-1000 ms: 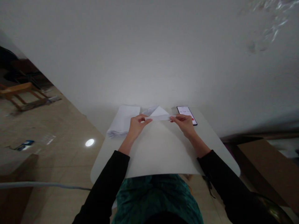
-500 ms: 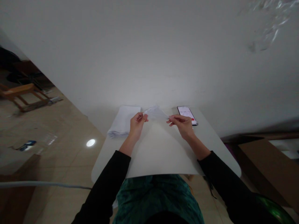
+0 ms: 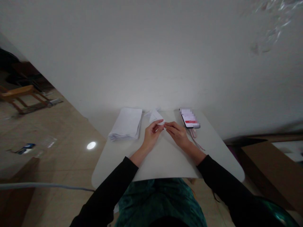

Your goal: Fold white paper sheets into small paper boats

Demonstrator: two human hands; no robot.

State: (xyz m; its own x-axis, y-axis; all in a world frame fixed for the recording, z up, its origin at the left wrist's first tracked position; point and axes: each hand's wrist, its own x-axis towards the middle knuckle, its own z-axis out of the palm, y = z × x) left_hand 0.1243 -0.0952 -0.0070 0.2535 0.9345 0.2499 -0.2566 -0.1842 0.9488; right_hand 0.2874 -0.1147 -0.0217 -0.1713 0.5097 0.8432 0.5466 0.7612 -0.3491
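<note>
A small white folded piece, seemingly paper [image 3: 155, 116], is pinched between both hands over the middle of the white table [image 3: 163, 160]. My left hand [image 3: 152, 134] grips its lower left side, thumb and fingers closed. My right hand [image 3: 177, 133] meets it at the lower right corner with the fingertips together, almost touching the left ones. The part under the fingers is hidden. Left of my hands lies a stack of folded white sheets [image 3: 127, 123]. Behind the held piece another bit of white shows, partly covered.
A phone [image 3: 189, 118] with a lit screen rests at the table's back right, its pink strap [image 3: 193, 133] trailing toward me. The wall [image 3: 156, 63] rises right behind the table. A cardboard box [image 3: 272, 170] stands at the right, a wooden chair [image 3: 22, 93] at the far left.
Both hands have come together and slightly toward me. The white piece, earlier stretched between them, now shows a pointed, folded shape. The phone and its strap are uncovered by my right hand.
</note>
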